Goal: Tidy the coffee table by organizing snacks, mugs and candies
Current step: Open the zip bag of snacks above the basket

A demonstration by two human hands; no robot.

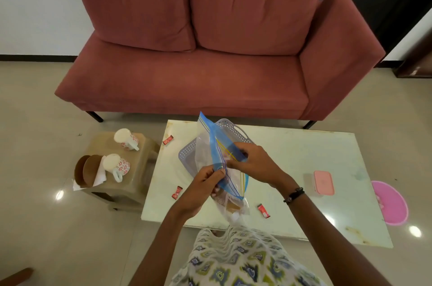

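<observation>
The white counter [292, 159] carried a grey basket [233, 129] at far left; a pink box [323, 182] at right; three red candies [177, 192] scattered.

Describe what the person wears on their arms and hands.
Both forearms are bare, with no sleeves in view. The right wrist carries a dark beaded bracelet. The left hand and right hand show no gloves or visible rings. A patterned white, blue and green garment covers the torso.

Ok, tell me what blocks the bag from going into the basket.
Nothing visible does. Both hands hold the zip bag directly above the grey basket, whose visible part shows nothing inside; the bag hides most of it.
</observation>
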